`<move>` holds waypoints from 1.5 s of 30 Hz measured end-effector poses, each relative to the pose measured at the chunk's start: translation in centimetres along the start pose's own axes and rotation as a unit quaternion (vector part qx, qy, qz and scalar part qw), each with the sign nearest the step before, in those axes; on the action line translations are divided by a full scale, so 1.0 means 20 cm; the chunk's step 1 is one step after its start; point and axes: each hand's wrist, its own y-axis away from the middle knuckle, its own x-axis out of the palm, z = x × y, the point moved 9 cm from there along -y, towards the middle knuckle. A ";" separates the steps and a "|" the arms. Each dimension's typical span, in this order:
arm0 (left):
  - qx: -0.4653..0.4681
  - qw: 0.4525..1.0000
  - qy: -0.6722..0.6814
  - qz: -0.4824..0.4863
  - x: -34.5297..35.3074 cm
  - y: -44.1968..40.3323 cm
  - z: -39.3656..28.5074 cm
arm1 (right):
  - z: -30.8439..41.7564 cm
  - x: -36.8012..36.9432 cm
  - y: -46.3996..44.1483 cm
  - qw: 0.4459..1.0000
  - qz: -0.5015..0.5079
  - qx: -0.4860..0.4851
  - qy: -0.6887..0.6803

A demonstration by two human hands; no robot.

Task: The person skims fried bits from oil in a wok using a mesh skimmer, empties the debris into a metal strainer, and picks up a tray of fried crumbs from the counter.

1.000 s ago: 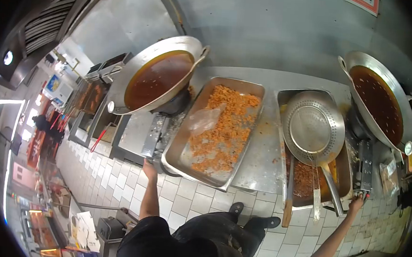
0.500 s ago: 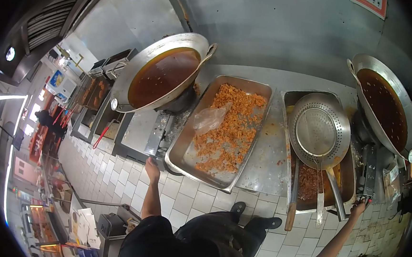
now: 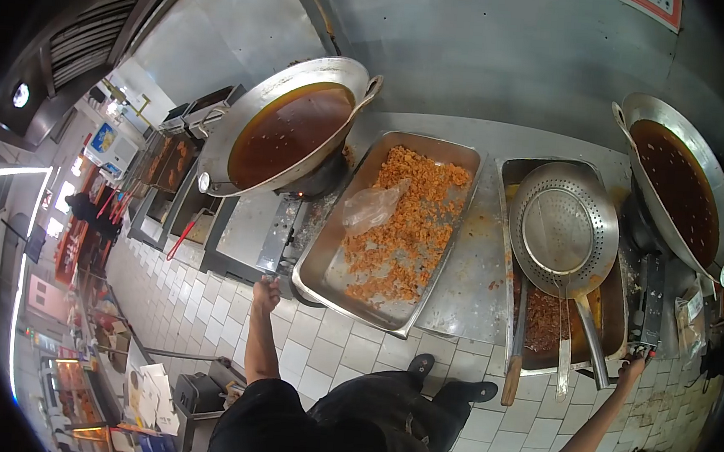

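Note:
My left hand (image 3: 266, 295) is at the front end of the left burner's control box (image 3: 277, 241), its fingers curled round what looks like a knob. Above it a wide wok (image 3: 319, 173) of dark oil sits tilted in view, with a small orange glow beneath. Far to the right, my right hand (image 3: 633, 368) has its fingers closed at the front of the right burner's box (image 3: 649, 301), beside a small red part; the knob itself is mostly hidden. A second wok (image 3: 670, 201) of dark oil stands above that hand.
Between the woks lies a steel tray (image 3: 313, 265) with orange fried crumbs (image 3: 407, 238) and a crumpled plastic bag (image 3: 372, 208). Right of it, a perforated strainer (image 3: 559, 231) rests over a deep pan (image 3: 619, 328), long handles jutting over the front edge. Tiled floor (image 3: 337, 342) lies below.
My left hand has curled its fingers more at the burner's front. A small orange glow now shows under the left wok. My right hand stays at the right burner.

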 end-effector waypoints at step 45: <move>0.165 0.970 -0.166 -0.074 -0.14 -0.12 -0.06 | 0.08 -0.02 0.04 0.870 -0.023 -0.439 0.221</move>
